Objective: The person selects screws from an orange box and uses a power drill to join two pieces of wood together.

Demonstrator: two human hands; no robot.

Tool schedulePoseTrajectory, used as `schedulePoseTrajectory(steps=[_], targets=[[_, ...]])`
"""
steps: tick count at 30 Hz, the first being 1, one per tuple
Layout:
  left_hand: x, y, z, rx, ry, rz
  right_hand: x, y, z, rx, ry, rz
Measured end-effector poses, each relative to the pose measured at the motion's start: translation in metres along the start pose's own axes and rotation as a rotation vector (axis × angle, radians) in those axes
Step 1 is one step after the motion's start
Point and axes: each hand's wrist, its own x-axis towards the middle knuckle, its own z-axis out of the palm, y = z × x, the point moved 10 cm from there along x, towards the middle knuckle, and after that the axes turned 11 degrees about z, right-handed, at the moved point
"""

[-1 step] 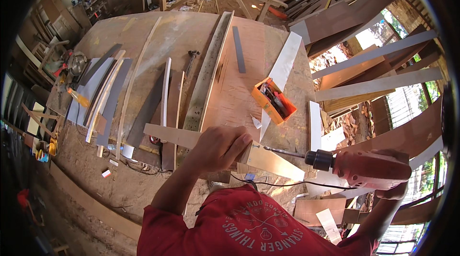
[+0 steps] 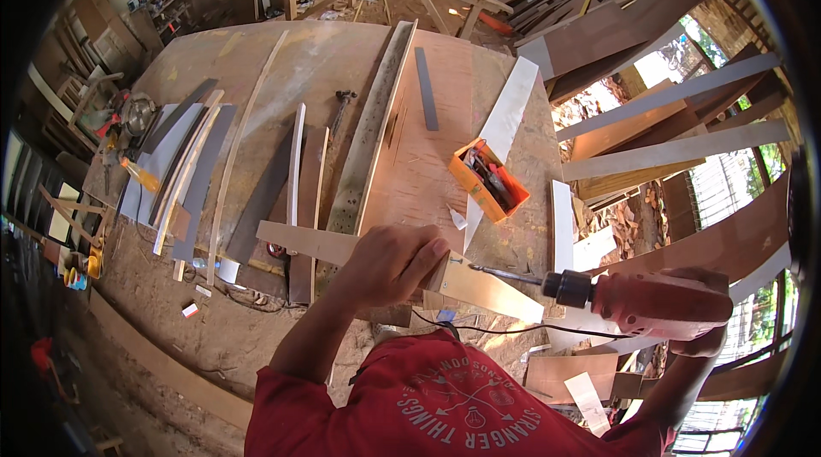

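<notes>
My left hand [image 2: 398, 265] is closed on a narrow wooden board [image 2: 492, 293] at the table's near edge, thumb pressed along its side. Part of the board shows left of my hand as well. On the right, my right hand [image 2: 705, 342] is wrapped round a red corded power drill [image 2: 650, 303] with a black chuck. The long drill bit [image 2: 513, 274] points left, its tip at the board's face close to my left thumb. Whether the tip has entered the wood I cannot tell. The drill partly hides my right fingers.
An orange box [image 2: 466, 173] of hand tools and a small white bottle [image 2: 457, 218] lie beyond my left hand. A hammer [image 2: 342, 100], a long metal-grey beam [image 2: 363, 141] and several strips cover the large table [image 2: 205, 47]. The drill's black cord [image 2: 513, 330] runs near my body.
The drill and my right hand have shifted very slightly to the left. My left hand and the board look the same.
</notes>
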Motion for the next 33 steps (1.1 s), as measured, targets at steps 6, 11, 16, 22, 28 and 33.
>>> schedulePoseTrajectory(steps=[6,11,16,22,28,33], targets=[[-0.001,-0.005,0.002,-0.009,-0.031,-0.032,0.006,-0.046,0.025,-0.605,-0.068,-0.198],[-0.002,-0.001,0.001,-0.006,-0.011,-0.011,0.006,-0.037,0.028,-0.517,-0.061,-0.132],[-0.003,-0.002,0.002,-0.021,-0.02,-0.022,0.004,-0.048,0.031,-0.524,0.034,-0.186],[-0.001,-0.003,0.003,-0.022,-0.023,-0.028,0.014,-0.034,0.034,-0.265,-0.102,0.038],[-0.001,-0.001,0.003,0.002,-0.028,-0.018,0.013,-0.032,0.035,-0.179,-0.109,-0.018],[0.001,-0.001,0.005,0.02,-0.021,-0.033,0.003,-0.048,0.038,-0.116,0.079,0.039]])
